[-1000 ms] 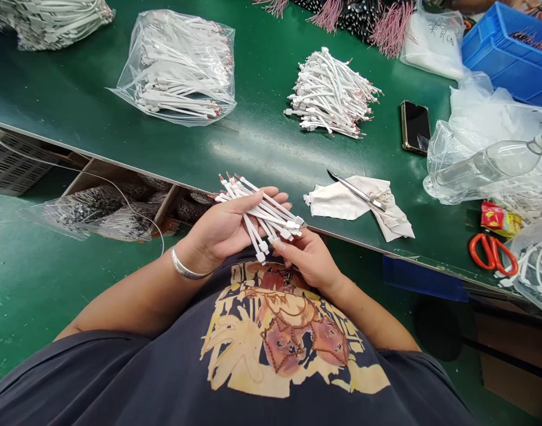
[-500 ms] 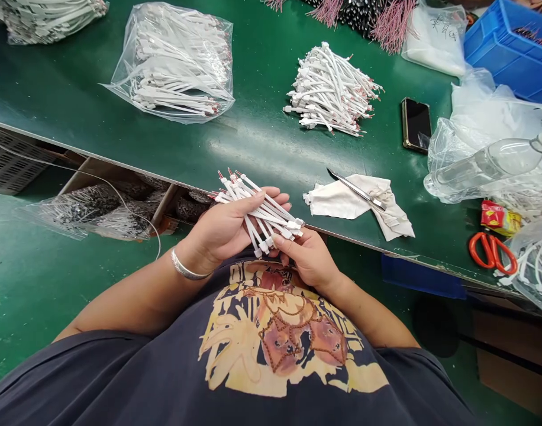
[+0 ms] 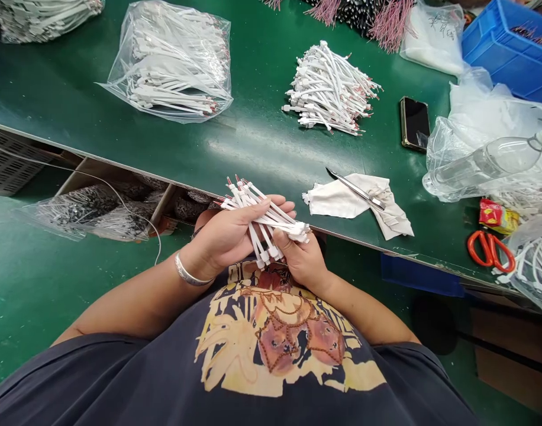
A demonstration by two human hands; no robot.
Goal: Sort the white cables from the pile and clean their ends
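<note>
My left hand (image 3: 226, 236) is wrapped round a bundle of short white cables (image 3: 262, 216) with red wire tips at the far end and white connectors at the near end. My right hand (image 3: 303, 260) sits just under the connector ends, its fingers closed against them. Both hands are at the near edge of the green bench (image 3: 262, 142), in front of my chest. A silver bangle (image 3: 189, 275) is on my left wrist.
On the bench lie a loose pile of white cables (image 3: 331, 89), a clear bag of cables (image 3: 173, 62), a white cloth (image 3: 360, 204) with a blade on it, a phone (image 3: 413, 123), a plastic bottle (image 3: 488, 163), orange scissors (image 3: 490, 251) and a blue bin (image 3: 510, 47).
Both hands shifted slightly right and nearer my chest with the bundle. My right hand's fingers closed in tighter under the connector ends.
</note>
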